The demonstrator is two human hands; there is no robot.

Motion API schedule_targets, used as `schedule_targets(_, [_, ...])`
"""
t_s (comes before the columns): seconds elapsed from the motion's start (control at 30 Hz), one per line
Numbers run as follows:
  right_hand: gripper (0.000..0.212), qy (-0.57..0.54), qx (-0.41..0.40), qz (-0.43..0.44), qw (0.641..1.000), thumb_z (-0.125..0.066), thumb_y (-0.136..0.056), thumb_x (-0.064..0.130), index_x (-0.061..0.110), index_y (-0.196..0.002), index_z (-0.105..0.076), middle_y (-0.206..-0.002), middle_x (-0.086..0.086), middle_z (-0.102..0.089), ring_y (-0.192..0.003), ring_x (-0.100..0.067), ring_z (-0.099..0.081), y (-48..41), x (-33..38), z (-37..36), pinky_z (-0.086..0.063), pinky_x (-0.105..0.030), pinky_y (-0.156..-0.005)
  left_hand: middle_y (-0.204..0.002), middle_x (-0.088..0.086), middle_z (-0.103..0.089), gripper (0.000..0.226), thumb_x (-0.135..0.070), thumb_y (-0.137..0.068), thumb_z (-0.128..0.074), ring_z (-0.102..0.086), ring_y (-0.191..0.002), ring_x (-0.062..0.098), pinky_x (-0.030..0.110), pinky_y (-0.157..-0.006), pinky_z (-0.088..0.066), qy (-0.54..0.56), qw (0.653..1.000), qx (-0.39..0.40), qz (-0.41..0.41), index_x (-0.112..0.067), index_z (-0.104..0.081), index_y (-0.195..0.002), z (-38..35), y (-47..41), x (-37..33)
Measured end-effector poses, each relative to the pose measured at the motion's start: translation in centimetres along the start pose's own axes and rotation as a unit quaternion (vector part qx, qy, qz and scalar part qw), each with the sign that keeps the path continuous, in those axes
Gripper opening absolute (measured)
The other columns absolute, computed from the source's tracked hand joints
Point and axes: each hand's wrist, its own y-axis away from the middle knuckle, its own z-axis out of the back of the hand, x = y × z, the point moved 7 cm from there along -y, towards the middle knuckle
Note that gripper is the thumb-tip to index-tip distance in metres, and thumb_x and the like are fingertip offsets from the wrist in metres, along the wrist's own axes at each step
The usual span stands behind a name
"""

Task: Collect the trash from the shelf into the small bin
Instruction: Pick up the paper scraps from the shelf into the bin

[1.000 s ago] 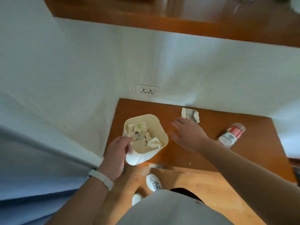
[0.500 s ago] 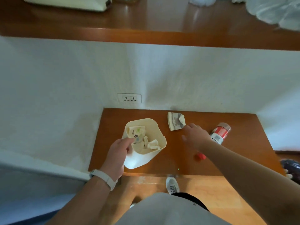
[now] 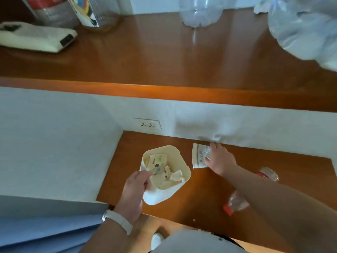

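Paper cup (image 3: 197, 157) touched by curled right hand (image 3: 221, 161) (left hand (image 3: 133, 190) grips bin (image 3: 160, 198)).

One bin (image 3: 158, 197), one flattened paper cup (image 3: 197, 156), one red-capped bottle (image 3: 237, 200), perhaps three paper scraps (image 3: 176, 177) inside.

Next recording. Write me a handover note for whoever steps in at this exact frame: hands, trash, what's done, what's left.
Left hand grips the small bin by its rim, over the left part of the lower shelf.
Right hand is on the crushed paper cup by the wall; I cannot tell whether it has gripped it.
Done: tissues and a printed wrapper are in the bin.
Left: the cup, then the plastic bottle lying under the right forearm.
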Motion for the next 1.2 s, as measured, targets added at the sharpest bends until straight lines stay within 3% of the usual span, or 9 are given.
schedule_targets(0.13, [0.070, -0.015, 0.012, -0.003, 1.000, -0.070, -0.087, 0.043, 0.013, -0.142, -0.038, -0.130, -0.006, -0.057, -0.108, -0.023, -0.064, -2.1, -0.6, -1.4, -0.061, -0.034, -0.079, -0.106, 0.016, -0.070, 0.011, -0.015, -0.098, -0.057, -0.067, -0.102, 0.027, 0.036, -0.089, -0.055, 0.016, 1.000, -0.026, -0.001, -0.010, -0.066, -0.102, -0.5, 0.8, 0.3])
schedule_targets(0.27, [0.061, -0.021, 0.039, 0.001, 0.999, -0.075, -0.083, 0.039, 0.016, -0.130, -0.043, -0.118, -0.005, -0.060, -0.101, -0.023, -0.067, -3.4, -0.9, -2.4, -0.061, -0.037, -0.075, -0.097, 0.015, -0.067, 0.012, -0.014, -0.098, -0.056, -0.065, -0.092, 0.023, 0.031, -0.079, -0.052, 0.044, 0.997, -0.055, 0.007, -0.005, -0.064, -0.101, -0.5, 1.1, 1.1])
schedule_targets(0.37, [0.056, -0.029, 0.065, 0.006, 0.997, -0.075, -0.082, 0.036, 0.019, -0.123, -0.041, -0.115, -0.003, -0.059, -0.099, -0.023, -0.067, -3.8, -1.1, -2.9, -0.061, -0.040, -0.077, -0.095, 0.016, -0.065, 0.013, -0.014, -0.096, -0.058, -0.063, -0.089, 0.025, 0.033, -0.081, -0.051, 0.059, 0.996, -0.072, 0.019, -0.003, -0.062, -0.099, -0.2, 1.0, 2.0])
schedule_targets(0.5, [0.052, -0.033, 0.083, 0.018, 0.996, -0.076, -0.081, 0.036, 0.024, -0.116, -0.040, -0.113, -0.001, -0.058, -0.089, -0.020, -0.067, -3.1, -0.8, -3.1, -0.061, -0.033, -0.071, -0.092, 0.016, -0.065, 0.011, -0.013, -0.097, -0.059, -0.063, -0.086, 0.024, 0.033, -0.080, -0.052, 0.072, 0.995, -0.071, 0.023, -0.002, -0.061, -0.097, 0.2, 1.1, 2.2])
schedule_targets(0.6, [0.051, -0.070, 0.068, 0.020, 0.995, -0.075, -0.081, 0.037, 0.026, -0.119, -0.043, -0.113, 0.002, -0.058, -0.085, -0.018, -0.065, -2.0, 0.4, -1.6, -0.061, -0.030, -0.067, -0.098, 0.018, -0.065, 0.011, -0.013, -0.098, -0.057, -0.063, -0.090, 0.025, 0.034, -0.084, -0.052, 0.067, 0.996, -0.053, 0.017, -0.002, -0.060, -0.098, 0.6, 0.7, 2.0])
schedule_targets(0.7, [0.044, -0.159, 0.030, 0.033, 0.986, -0.072, -0.083, 0.036, 0.026, -0.118, -0.048, -0.107, 0.007, -0.058, -0.079, -0.014, -0.063, -0.5, 2.5, 2.1, -0.060, -0.026, -0.062, -0.111, 0.032, -0.062, 0.016, -0.015, -0.097, -0.059, -0.063, -0.097, 0.029, 0.044, -0.097, -0.052, 0.057, 0.998, -0.038, 0.006, -0.001, -0.058, -0.104, 1.3, 0.2, 2.0])
schedule_targets(0.87, [0.048, -0.262, -0.029, 0.059, 0.963, -0.068, -0.088, 0.036, 0.024, -0.130, -0.049, -0.110, 0.008, -0.057, -0.089, -0.013, -0.062, 2.9, 6.5, 9.3, -0.055, -0.022, -0.059, -0.113, 0.022, -0.066, 0.015, -0.019, -0.096, -0.060, -0.064, -0.107, 0.031, 0.042, -0.098, -0.052, 0.050, 0.999, 0.000, -0.001, -0.005, -0.062, -0.104, 1.5, -0.4, 1.9])
schedule_targets(1.0, [0.055, -0.157, -0.010, 0.157, 0.975, -0.063, -0.089, 0.045, 0.022, -0.136, -0.047, -0.114, 0.009, -0.055, -0.089, -0.010, -0.058, 6.2, 11.3, 10.8, -0.056, -0.030, -0.072, -0.106, 0.013, -0.066, 0.011, -0.019, -0.097, -0.059, -0.062, -0.105, 0.026, 0.031, -0.087, -0.051, 0.055, 0.998, 0.025, -0.014, -0.010, -0.062, -0.104, 1.6, -0.4, 1.8])
schedule_targets(1.2, [0.049, -0.025, -0.006, 0.255, 0.967, -0.058, -0.090, 0.048, 0.022, -0.131, -0.049, -0.106, 0.008, -0.056, -0.075, -0.007, -0.057, 9.2, 16.7, 8.6, -0.055, -0.026, -0.061, -0.098, 0.012, -0.069, 0.018, -0.026, -0.097, -0.060, -0.064, -0.103, 0.029, 0.036, -0.094, -0.051, 0.033, 0.998, 0.047, -0.035, -0.010, -0.066, -0.101, 1.8, -0.7, 2.7])
